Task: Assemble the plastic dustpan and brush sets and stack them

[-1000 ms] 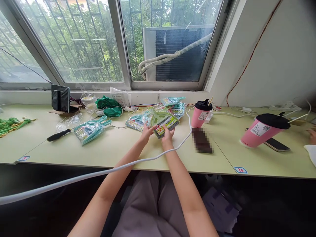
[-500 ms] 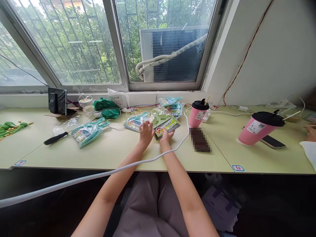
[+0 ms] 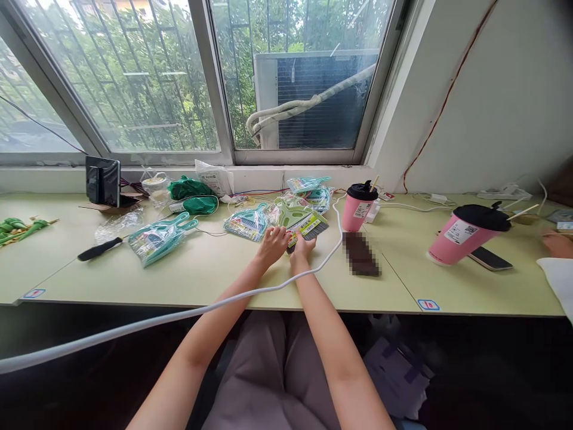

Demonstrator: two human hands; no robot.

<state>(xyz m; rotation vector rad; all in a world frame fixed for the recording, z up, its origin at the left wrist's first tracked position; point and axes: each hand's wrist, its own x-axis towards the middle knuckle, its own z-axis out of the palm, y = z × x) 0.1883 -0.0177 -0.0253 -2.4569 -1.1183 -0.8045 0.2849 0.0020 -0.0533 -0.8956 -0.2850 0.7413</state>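
A green dustpan and brush set (image 3: pixel 298 216) with a printed label and dark bristles is held just above the table. My right hand (image 3: pixel 302 246) grips its lower edge, thumb on the label. Against its left side, my left hand (image 3: pixel 274 245) is closed, fingers curled at the label's edge; the fingertips are partly hidden. Just behind my left hand lies a wrapped turquoise dustpan and brush set (image 3: pixel 247 223). More turquoise sets (image 3: pixel 313 194) are piled behind the green one. Another wrapped turquoise set (image 3: pixel 161 237) rests farther left.
A white cable (image 3: pixel 224 306) crosses in front of my forearms. Pink cups (image 3: pixel 357 209) with black lids stand on the right, near a pixelated dark object (image 3: pixel 362 254). A black-handled knife (image 3: pixel 99 249), green bags (image 3: pixel 194 196) and a propped phone (image 3: pixel 102 182) are leftward. Another person's hand (image 3: pixel 557 243) shows far right.
My left hand has gone from raised with fingers spread to closed at the green set's left edge. My right hand keeps its grip on the set.
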